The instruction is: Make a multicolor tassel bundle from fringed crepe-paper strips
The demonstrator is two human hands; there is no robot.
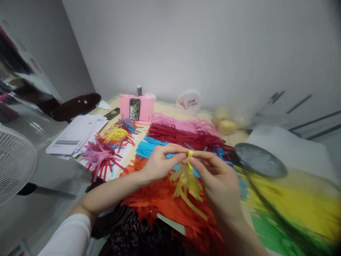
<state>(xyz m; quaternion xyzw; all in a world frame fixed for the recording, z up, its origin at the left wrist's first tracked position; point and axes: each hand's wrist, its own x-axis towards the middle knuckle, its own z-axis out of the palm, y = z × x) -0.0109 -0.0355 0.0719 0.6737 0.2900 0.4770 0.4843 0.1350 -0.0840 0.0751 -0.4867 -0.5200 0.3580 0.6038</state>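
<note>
Between my two hands hangs a yellow paper tassel (192, 183), its fringe strips dangling and a narrow loop standing at its top. My left hand (162, 161) is closed, with thumb and fingers pinched at the left of the tassel's top. My right hand (218, 174) pinches the looped strip from the other side. Beneath the hands lies a heap of orange fringed paper (160, 197). Blue fringed paper (146, 147) and dark red fringed paper (181, 135) are spread just behind it.
Finished-looking tassels (102, 154) in mixed colours lie left, beside white printed sheets (77, 137). A phone (135, 109) leans on a pink stand (124, 108). Pink fringe (186, 123) lies at the back. Yellow paper (301, 202) and green paper (274, 231) are right. A fan (16, 163) stands left.
</note>
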